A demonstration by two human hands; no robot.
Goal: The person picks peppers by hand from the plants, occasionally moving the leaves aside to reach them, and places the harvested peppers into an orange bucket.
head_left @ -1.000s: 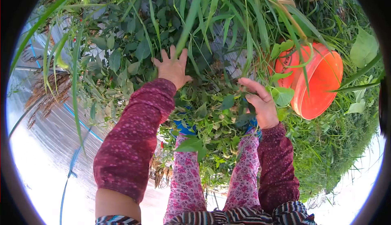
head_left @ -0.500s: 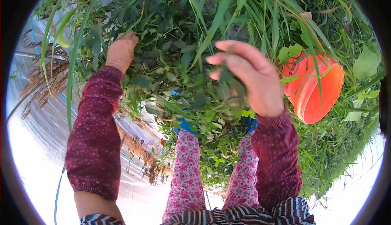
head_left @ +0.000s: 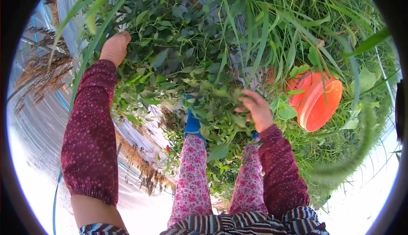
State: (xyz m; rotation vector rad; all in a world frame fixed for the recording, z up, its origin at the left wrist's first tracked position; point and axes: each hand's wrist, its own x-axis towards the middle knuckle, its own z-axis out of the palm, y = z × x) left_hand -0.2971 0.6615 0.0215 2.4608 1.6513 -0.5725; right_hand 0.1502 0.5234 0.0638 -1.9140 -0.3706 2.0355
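Note:
My left hand (head_left: 115, 48) is at the left edge of a mass of leafy green plants (head_left: 170, 43). Its fingers are curled in against the foliage, and what they hold, if anything, is hidden. My right hand (head_left: 257, 111) hovers over the plants' lower right part, close to the leaves. The fingers there are bent but apart, and I see nothing held in them. An orange-red bucket (head_left: 321, 105) lies tilted in the grass to the right of that hand, its mouth facing toward me.
Tall grass blades (head_left: 276, 35) cross the top and right. On the left lie silvery plastic sheeting (head_left: 46, 120), dried brown stalks (head_left: 46, 73) and a thin blue tube (head_left: 62, 101). My blue boot (head_left: 192, 122) stands among the leaves. A small red spot (head_left: 167, 148) shows near the ground.
My right hand has moved down and slightly left, closer to the leaves. My left hand has shifted slightly left. The foliage between the hands has moved, and the view has shifted a little.

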